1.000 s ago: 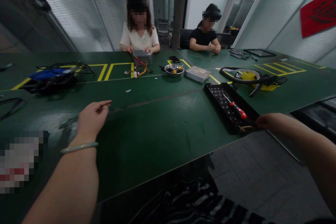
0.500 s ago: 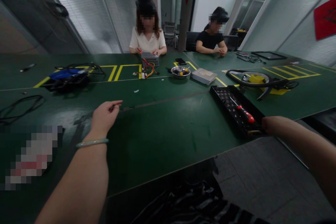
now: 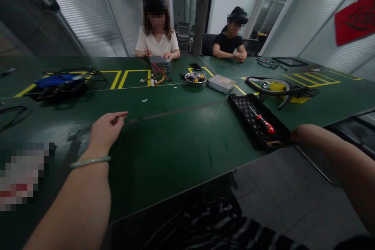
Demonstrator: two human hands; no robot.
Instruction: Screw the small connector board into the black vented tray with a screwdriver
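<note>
My left hand (image 3: pixel 109 129) hovers low over or rests on the green table (image 3: pixel 175 144) at left, index finger pointing right and the other fingers curled; something small and dark, too unclear to name, shows at its fingertips. At the right, my right hand (image 3: pixel 301 134) is at the near right corner of a black tray (image 3: pixel 279 125), its fingers hidden behind the wrist and the tray's edge. Inside the tray lie a screwdriver with a red handle (image 3: pixel 267 125) and many small pieces. The tray sits at the table's front edge.
Across the table sit two people, one with a grey box (image 3: pixel 159 62) and coloured wires (image 3: pixel 158 76). A metal bowl (image 3: pixel 195 79), a flat grey box (image 3: pixel 221 83), a phone (image 3: pixel 196 66), looped black tubing (image 3: pixel 272 90) and a blue bundle with cables (image 3: pixel 58 82) lie farther back.
The whole view has shifted slightly to the right, so things appear farther left. Both hands keep nearly the same pose, my right one still at the tray.
</note>
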